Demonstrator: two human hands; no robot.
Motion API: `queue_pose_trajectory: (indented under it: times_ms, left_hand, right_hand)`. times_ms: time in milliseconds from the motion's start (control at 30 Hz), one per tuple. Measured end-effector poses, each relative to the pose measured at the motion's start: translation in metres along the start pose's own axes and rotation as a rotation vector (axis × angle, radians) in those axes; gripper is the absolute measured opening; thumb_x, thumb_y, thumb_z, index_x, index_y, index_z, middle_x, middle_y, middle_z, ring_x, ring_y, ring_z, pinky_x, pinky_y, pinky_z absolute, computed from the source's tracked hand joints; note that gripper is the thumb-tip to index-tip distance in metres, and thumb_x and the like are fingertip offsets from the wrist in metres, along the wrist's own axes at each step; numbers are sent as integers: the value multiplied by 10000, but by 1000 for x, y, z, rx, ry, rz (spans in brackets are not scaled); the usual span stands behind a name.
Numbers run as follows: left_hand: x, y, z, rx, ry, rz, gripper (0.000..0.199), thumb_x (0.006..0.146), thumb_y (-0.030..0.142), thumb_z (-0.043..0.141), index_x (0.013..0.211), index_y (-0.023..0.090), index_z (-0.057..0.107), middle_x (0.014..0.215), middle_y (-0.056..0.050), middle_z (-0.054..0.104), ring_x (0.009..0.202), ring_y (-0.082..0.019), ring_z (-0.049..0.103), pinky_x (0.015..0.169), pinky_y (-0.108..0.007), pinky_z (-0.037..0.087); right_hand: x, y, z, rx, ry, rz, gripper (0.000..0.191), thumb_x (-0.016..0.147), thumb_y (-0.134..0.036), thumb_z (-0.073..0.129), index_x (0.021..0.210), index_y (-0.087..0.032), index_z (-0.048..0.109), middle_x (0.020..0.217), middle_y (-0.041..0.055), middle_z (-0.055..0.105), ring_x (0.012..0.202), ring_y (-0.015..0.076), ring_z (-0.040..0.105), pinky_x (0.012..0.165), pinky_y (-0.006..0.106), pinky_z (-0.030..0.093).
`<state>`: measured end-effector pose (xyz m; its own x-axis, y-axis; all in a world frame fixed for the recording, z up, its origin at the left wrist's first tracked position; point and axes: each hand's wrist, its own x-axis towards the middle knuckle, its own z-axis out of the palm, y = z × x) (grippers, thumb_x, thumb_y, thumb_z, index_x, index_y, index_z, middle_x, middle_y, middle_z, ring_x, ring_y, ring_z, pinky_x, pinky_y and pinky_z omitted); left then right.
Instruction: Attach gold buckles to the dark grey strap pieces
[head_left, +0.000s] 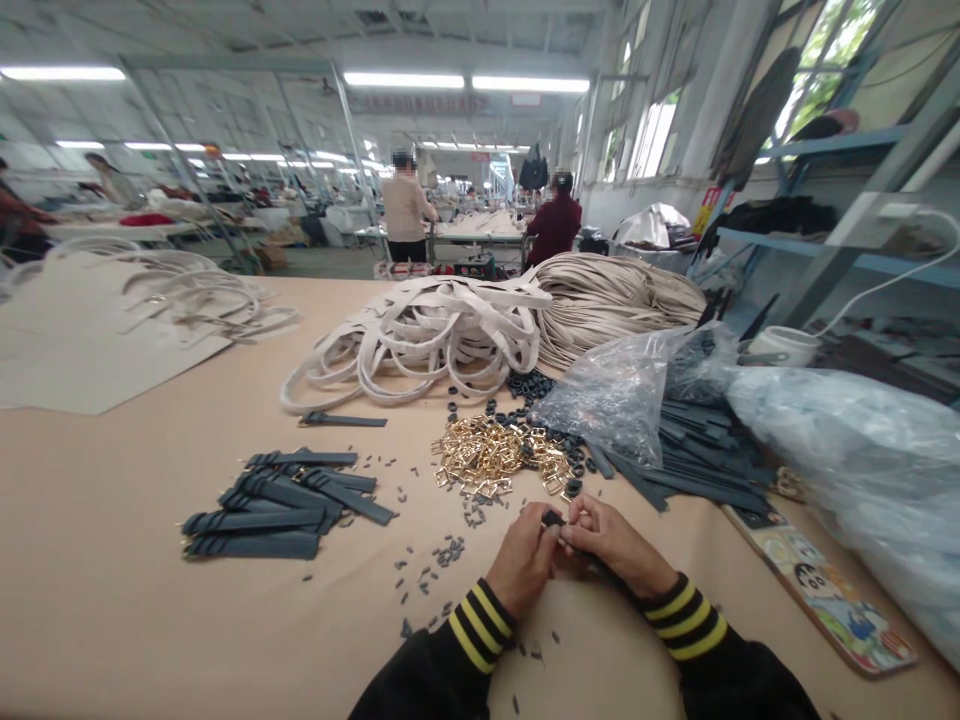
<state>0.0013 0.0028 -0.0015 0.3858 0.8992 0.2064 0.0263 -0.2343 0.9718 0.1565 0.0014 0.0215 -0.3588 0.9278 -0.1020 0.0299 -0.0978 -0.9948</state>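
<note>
Near the table's front, my left hand (523,558) and my right hand (616,545) meet, fingers closed around a dark strap (553,518). Its end shows between the fingertips; the rest is mostly hidden under my right hand. Just beyond lie a heap of gold buckles (487,450) and small black rings (529,385). Small dark pieces (450,552) are scattered left of my left hand. Farther left is a pile of dark straps with buckles (277,500), and one more such strap (349,421) lies behind it.
Pale looped straps (450,335) and a beige strip bundle (607,300) lie at the back. Loose dark strips (705,455), clear plastic bags (840,440) and a patterned case (825,590) are at right. Pale sheets (97,330) lie at left. Two people stand beyond the table.
</note>
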Motion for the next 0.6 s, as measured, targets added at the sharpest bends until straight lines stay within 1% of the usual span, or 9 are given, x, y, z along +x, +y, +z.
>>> queue_pose_trajectory:
  times_ms: [67, 133, 167, 200, 267, 367, 500, 533, 600]
  left_hand:
    - [-4, 4, -4, -134, -53, -103, 370, 805, 461, 384, 987, 151, 470, 752, -36, 551, 534, -98, 509, 452, -215, 406]
    - [-6, 7, -8, -335, -79, -218, 462, 786, 533, 365, 951, 121, 494, 766, -63, 563, 609, -123, 555, 475, -214, 427]
    - [-6, 8, -10, -442, -81, -269, 473, 771, 545, 389, 903, 107, 507, 752, -67, 565, 635, -126, 564, 492, -207, 434]
    - [-5, 8, -11, -537, -75, -314, 451, 749, 537, 444, 850, 102, 508, 717, -57, 561, 631, -116, 562, 503, -194, 435]
    - [-4, 6, -12, -659, -53, -380, 377, 680, 460, 592, 788, 118, 476, 632, -7, 534, 549, -70, 528, 489, -161, 420]
    - [-4, 2, -11, -728, -84, -425, 396, 597, 362, 700, 803, 140, 444, 567, 39, 504, 465, -38, 475, 440, -135, 391]
    - [-7, 2, -13, -763, -252, -442, 401, 582, 373, 710, 753, 132, 439, 545, 29, 510, 451, -41, 477, 432, -138, 389]
    - [-8, 3, -14, -761, -280, -443, 400, 583, 376, 708, 741, 134, 431, 548, 25, 515, 457, -45, 484, 439, -141, 392]
    - [-7, 3, -14, -749, -294, -435, 410, 579, 385, 708, 731, 138, 419, 564, 16, 531, 476, -52, 497, 450, -146, 394]
  right_hand:
    - [-1, -3, 3, -48, -1, 6, 301, 703, -355, 623, 777, -181, 389, 589, -42, 555, 530, 92, 517, 483, 191, 373]
    - [-2, -7, 5, -95, -7, 17, 289, 711, -359, 609, 776, -183, 389, 583, -47, 550, 495, 89, 508, 459, 190, 365]
    - [-2, -8, 7, -122, -9, 20, 282, 713, -356, 605, 772, -183, 390, 586, -45, 552, 487, 90, 509, 454, 191, 367]
    - [-3, -9, 8, -150, -10, 22, 274, 714, -351, 602, 770, -183, 393, 589, -43, 556, 483, 92, 513, 453, 194, 372]
    - [-4, -12, 11, -192, -16, 18, 249, 715, -326, 598, 768, -181, 402, 595, -37, 565, 480, 94, 517, 456, 200, 381]
    - [-7, -15, 14, -236, -56, -4, 193, 718, -266, 591, 774, -172, 432, 606, -27, 577, 488, 89, 513, 465, 198, 380]
    - [-12, -24, 15, -323, -111, 18, 122, 711, -218, 579, 740, -152, 480, 624, -8, 593, 517, 89, 518, 471, 188, 375]
    - [-13, -26, 14, -349, -130, 39, 114, 715, -227, 571, 725, -147, 490, 627, -4, 594, 504, 86, 514, 461, 186, 372]
    - [-15, -29, 12, -418, -167, 79, 128, 737, -257, 542, 699, -139, 512, 629, -1, 590, 466, 77, 502, 434, 182, 359]
